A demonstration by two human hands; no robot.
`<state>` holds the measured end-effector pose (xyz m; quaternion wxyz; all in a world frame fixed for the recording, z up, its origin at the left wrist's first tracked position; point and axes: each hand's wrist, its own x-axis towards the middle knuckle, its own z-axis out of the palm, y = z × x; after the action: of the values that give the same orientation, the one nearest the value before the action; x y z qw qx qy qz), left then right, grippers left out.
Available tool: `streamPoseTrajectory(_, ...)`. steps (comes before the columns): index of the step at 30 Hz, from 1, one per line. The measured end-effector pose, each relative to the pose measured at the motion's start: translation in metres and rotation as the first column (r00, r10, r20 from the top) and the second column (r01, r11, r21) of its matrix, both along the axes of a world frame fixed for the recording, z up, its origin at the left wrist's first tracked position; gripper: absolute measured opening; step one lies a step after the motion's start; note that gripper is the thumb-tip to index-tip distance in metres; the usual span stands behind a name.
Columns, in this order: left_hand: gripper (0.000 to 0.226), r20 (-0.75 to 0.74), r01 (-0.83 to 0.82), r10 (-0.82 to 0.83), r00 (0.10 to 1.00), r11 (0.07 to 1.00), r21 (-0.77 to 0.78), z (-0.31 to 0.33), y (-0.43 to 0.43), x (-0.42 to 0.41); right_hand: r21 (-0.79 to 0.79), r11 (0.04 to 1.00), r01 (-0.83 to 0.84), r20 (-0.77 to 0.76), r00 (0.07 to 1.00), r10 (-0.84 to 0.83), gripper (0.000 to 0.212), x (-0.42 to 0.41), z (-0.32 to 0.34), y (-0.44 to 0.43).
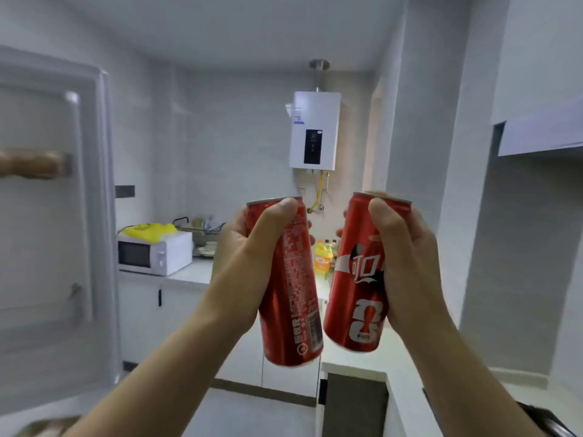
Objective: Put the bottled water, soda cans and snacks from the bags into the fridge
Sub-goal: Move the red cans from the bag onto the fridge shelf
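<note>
My left hand [249, 263] grips a tall red soda can [295, 298] around its upper half, thumb near the rim. My right hand [407, 263] grips a second red soda can [356, 291] with white lettering, tilted so its base leans toward the first can. Both cans are held up at chest height in the middle of the view, their bases almost touching. The open fridge door [53, 216] stands at the left, its inner side facing me, with a brown item [34, 164] on a door shelf. The bags are out of view.
A white microwave [154, 253] with a yellow cloth [151, 231] on top sits on the counter [192, 272] behind. A dish rack [202, 231], orange bottles [323, 257] and a wall water heater [315, 130] lie further back. A white wall stands at the right.
</note>
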<state>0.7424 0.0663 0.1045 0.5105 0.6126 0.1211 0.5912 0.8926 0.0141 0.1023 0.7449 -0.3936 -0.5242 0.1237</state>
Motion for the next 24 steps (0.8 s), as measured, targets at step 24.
streamPoseTrajectory(24,0.044,0.010,-0.828,0.828,0.561,0.561,0.008,-0.008,0.082,-0.248,0.018,0.517,-0.856,0.008,0.517,0.856,0.050,-0.270,-0.004,0.226)
